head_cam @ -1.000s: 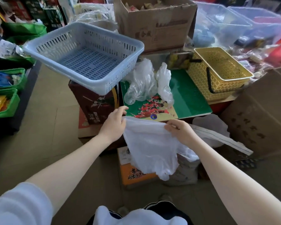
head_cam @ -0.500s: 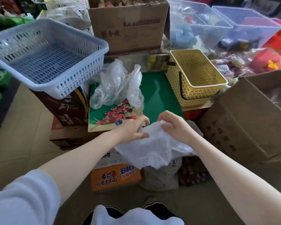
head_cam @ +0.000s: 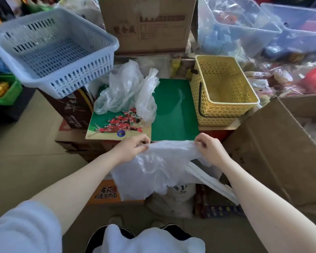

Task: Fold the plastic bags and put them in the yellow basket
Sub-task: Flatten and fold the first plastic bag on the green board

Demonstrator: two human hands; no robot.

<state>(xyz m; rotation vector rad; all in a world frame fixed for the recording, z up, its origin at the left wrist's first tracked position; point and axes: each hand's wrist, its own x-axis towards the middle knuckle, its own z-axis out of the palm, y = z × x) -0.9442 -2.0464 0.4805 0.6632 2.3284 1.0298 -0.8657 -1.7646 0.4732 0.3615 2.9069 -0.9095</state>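
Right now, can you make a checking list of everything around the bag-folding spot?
Surface: green board lying on stacked boxes.
Job's things: white plastic bag held up at the board's near edge; two crumpled clear bags on the board; yellow basket beside it, nothing seen inside.
Clutter: blue basket, cardboard box, clear bins, snack boxes below.
Grips: left hand and right hand each pinch the bag's top edge.
Cables: nothing seen.
Surroundings: crowded shop floor.
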